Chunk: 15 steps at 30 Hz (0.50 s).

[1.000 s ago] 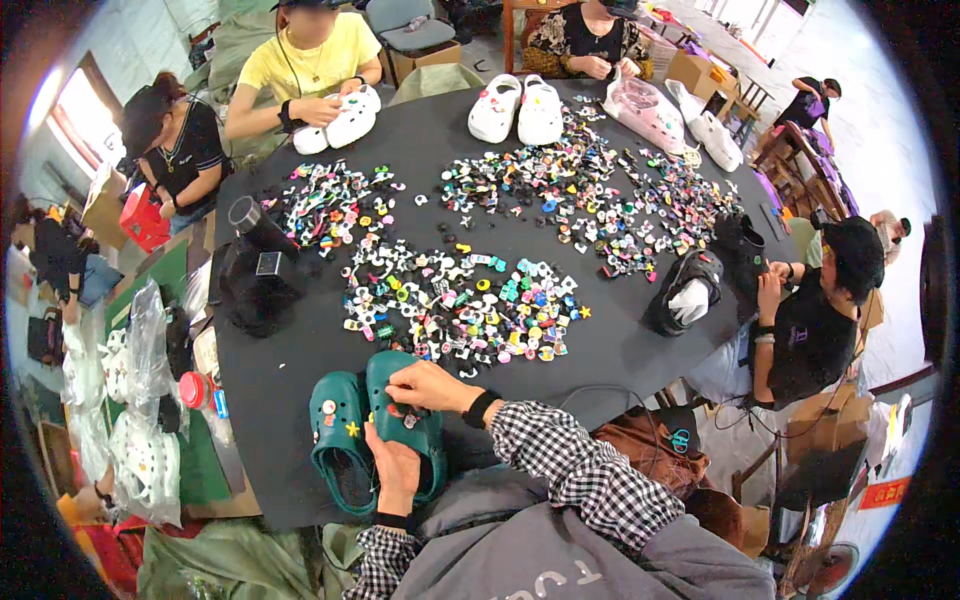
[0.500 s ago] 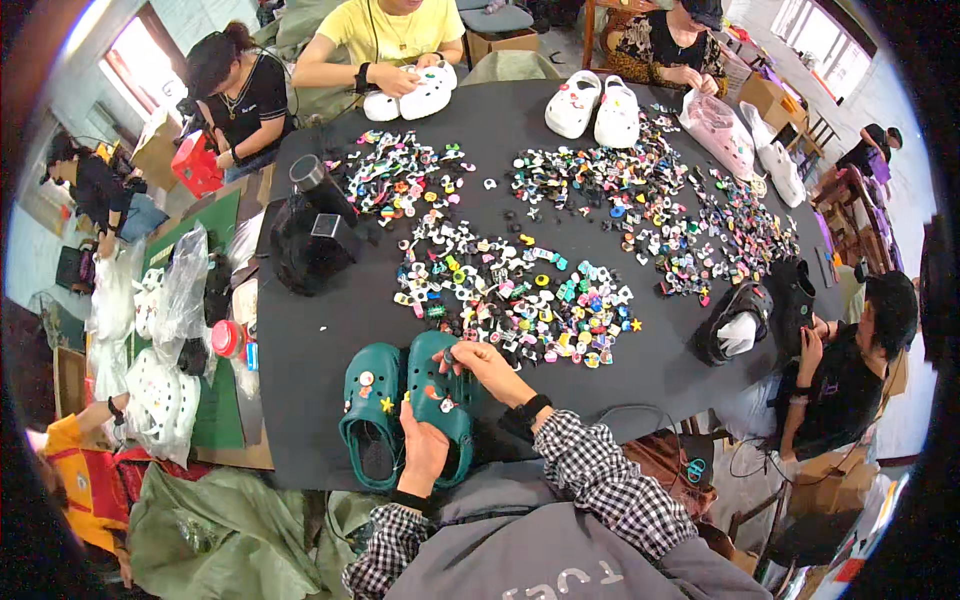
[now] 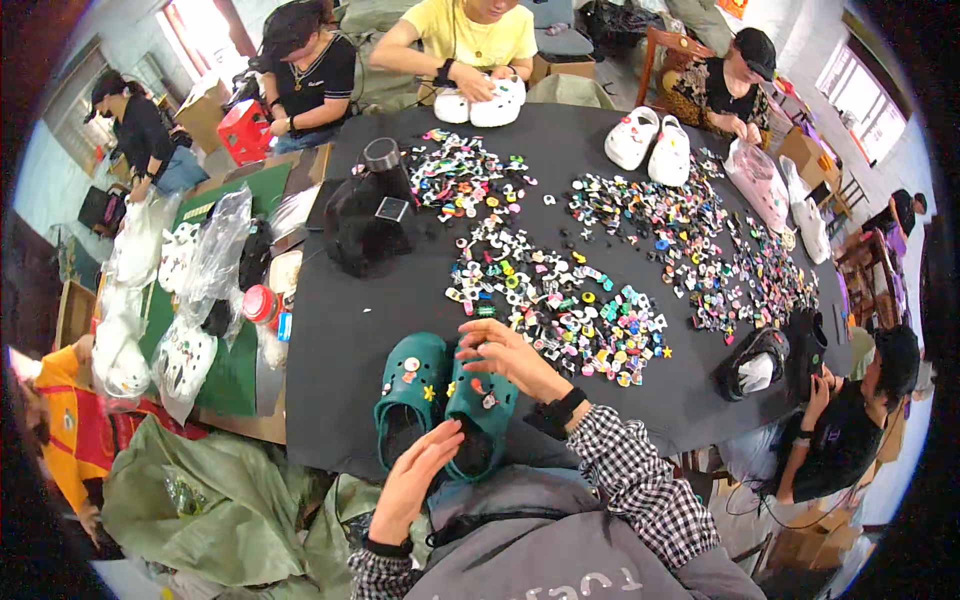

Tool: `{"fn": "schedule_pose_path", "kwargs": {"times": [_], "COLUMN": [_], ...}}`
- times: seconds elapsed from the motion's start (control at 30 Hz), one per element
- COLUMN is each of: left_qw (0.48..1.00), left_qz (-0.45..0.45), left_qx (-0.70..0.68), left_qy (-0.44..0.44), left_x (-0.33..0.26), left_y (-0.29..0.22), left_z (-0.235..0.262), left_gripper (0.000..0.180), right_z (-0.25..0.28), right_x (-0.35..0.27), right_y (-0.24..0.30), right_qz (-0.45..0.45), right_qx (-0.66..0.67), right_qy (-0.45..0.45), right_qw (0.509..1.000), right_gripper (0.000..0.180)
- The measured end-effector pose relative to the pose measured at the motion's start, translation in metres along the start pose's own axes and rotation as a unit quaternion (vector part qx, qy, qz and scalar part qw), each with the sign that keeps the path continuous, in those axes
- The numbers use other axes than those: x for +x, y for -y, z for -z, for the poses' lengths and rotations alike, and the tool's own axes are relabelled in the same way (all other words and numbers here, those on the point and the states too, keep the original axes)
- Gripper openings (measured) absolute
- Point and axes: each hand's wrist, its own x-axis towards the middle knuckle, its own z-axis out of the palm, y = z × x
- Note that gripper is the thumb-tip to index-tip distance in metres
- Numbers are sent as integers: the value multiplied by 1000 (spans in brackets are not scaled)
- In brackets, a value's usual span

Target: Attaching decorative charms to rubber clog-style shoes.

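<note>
A pair of dark green clogs lies at the near edge of the table, toes pointing away from me. The left clog (image 3: pixel 416 362) carries a round charm and a yellow star. On the right clog (image 3: pixel 462 405) sit a yellow charm and a red-and-white figure. My right hand (image 3: pixel 512 362) hovers over the right clog's toe with its fingers stretched out, hiding part of it. Beside the clogs' heels my left hand (image 3: pixel 412 482) is held with straight fingers, their tips near the right clog's opening. Neither hand shows anything in it.
Heaps of small colourful charms (image 3: pixel 545 290) spread over the black table (image 3: pixel 340 330). A black bottle-like object (image 3: pixel 382 160) stands at left. White clogs (image 3: pixel 632 140) and dark shoes (image 3: pixel 745 365) lie farther off. Several people work around. Bagged shoes (image 3: pixel 185 355) rest on a green board.
My left hand has drawn back from the right clog toward me. My right hand's pinch on its toe has opened into stretched fingers. The whole view has shifted.
</note>
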Motion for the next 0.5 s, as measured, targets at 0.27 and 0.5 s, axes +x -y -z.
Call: {"fn": "schedule_pose_path", "kwargs": {"times": [0.27,0.5], "left_qw": [967,933], "left_qz": [-67,-27], "left_qx": [-168,-336], "left_qy": [-180,-128], "left_x": [7,68], "left_y": [8,23], "left_z": [52,51], "left_gripper": [34,32], "right_z": [-33,-65], "right_x": [61,76], "right_y": [-33,-45], "right_qz": [-8,20], "right_qx": [-482,-722], "right_qy": [12,-1], "right_qw": [876,691], "right_gripper": [46,48]}}
